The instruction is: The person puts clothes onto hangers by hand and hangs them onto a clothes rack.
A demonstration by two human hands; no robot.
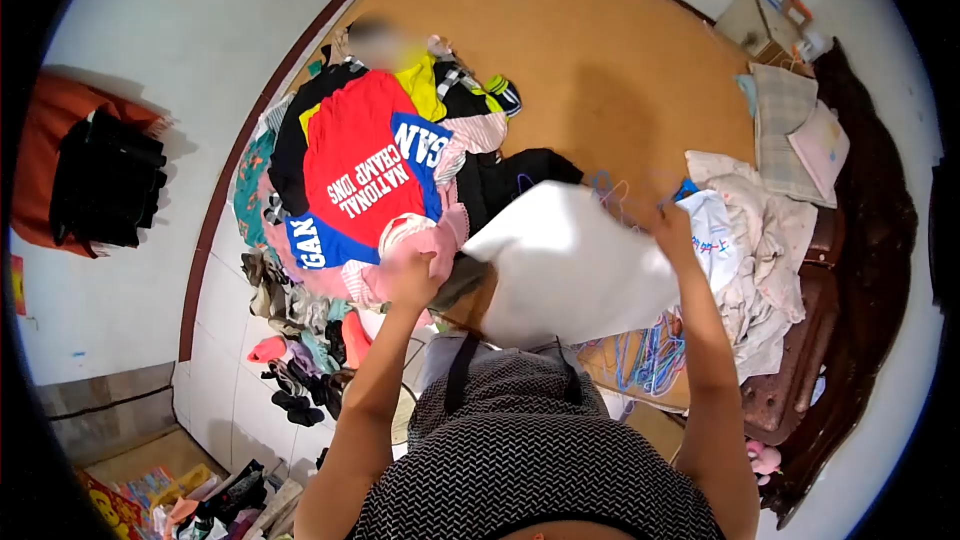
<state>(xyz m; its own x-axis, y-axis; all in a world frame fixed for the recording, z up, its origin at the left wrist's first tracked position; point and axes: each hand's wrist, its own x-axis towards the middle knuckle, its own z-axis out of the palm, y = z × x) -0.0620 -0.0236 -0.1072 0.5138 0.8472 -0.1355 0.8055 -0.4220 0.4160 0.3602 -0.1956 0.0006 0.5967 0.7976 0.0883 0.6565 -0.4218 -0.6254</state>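
Note:
A plain white cloth (575,265), probably a garment, spreads out in front of my waist. At its right side my right hand (672,228) is closed on the cloth's edge, beside thin coloured hangers. My left hand (414,282) looks curled, close to the cloth's left corner and in front of a pink garment (385,280); what its fingers hold, if anything, I cannot make out. A red and blue shirt (360,155) with white lettering lies on top of a big clothes pile just beyond my left hand.
Several coloured hangers (648,355) lie below the white cloth. Crumpled pale bedding (765,260) and pillows (790,130) are at the right, by a brown leather-like seat (805,340). Socks and small garments (300,365) cover floor tiles at left. A box (758,25) stands far right.

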